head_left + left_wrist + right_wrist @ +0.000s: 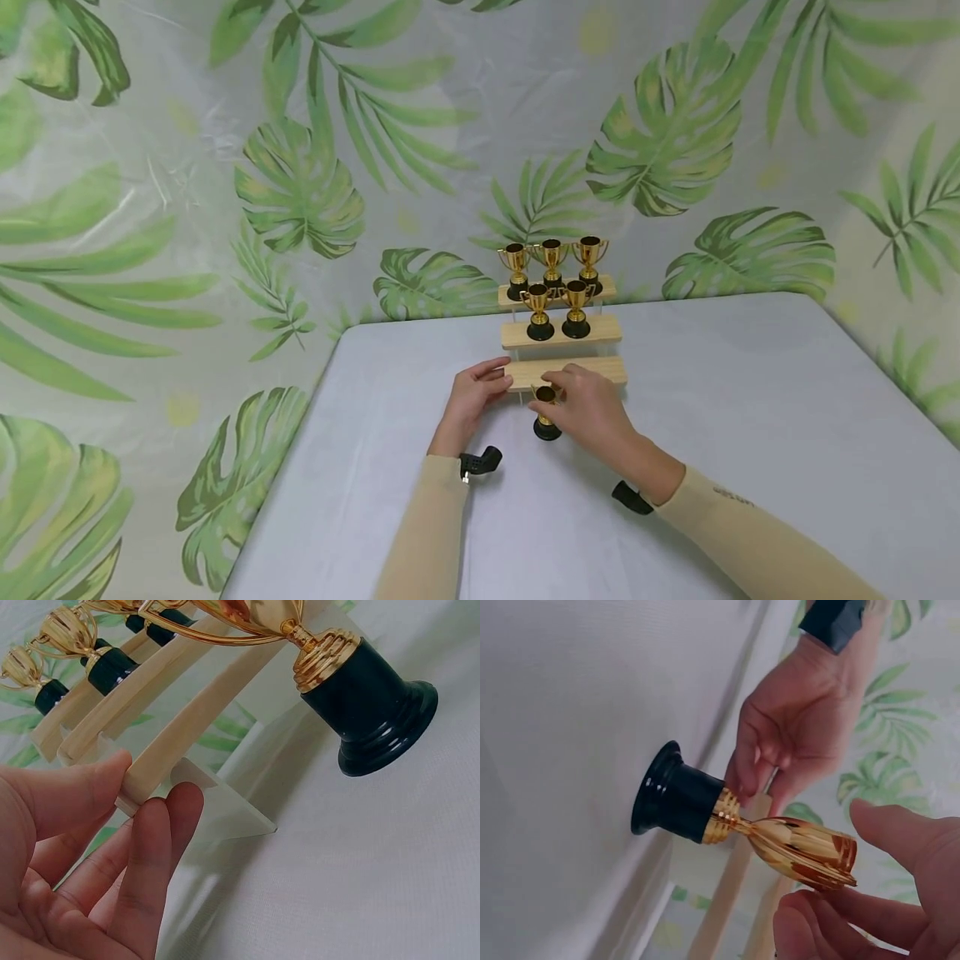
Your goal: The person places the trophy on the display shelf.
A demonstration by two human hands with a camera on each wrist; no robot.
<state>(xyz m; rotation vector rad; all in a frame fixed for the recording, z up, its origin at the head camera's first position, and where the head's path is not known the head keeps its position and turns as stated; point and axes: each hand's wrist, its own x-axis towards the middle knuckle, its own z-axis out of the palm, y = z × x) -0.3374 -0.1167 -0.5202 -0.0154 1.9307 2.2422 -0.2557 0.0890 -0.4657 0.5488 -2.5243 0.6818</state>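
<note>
A small gold trophy (546, 412) (367, 697) (705, 806) with a black base stands on the white table, just in front of a three-step wooden stand (592, 369). My right hand (551, 392) (829, 868) is over it, thumb and fingers curled round the gold cup. My left hand (504, 375) (142, 795) pinches the left end of the lowest board (195, 727), thumb on top and fingers below. That board carries nothing. Two trophies (557, 310) stand on the middle step, and three trophies (552, 260) on the top one.
The table (750, 417) is covered in pale cloth; its left edge runs down past my left forearm, and its right edge falls away at far right. A leaf-patterned sheet (300, 167) hangs close behind the stand. Black wrist mounts (480, 461) sit on both sleeves.
</note>
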